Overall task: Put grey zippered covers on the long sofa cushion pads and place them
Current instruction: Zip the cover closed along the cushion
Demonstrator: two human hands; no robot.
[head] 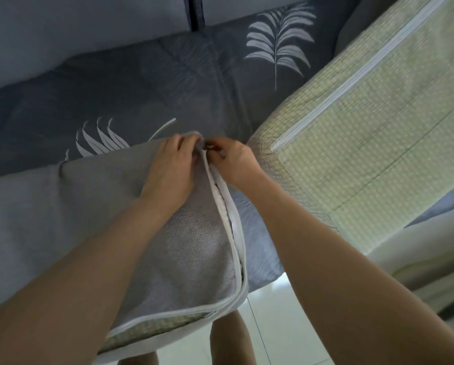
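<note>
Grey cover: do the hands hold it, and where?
Left hand pinches the grey cover at its far corner; right hand pinches the zipper end there.

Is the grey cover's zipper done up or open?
Open: the white zipper tapes gape along the grey cover, green pad showing; left hand and right hand pinch its far end.

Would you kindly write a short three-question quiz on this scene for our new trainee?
1. True or false: the left hand and right hand meet at the far end of the zipper on the grey cover.
2. The bare green pad lies: A right of both hands; B left of them; C between them.
3. Fill in: the dark throw bears white ___ prints.
Key: 1 true; 2 A; 3 leaf.
</note>
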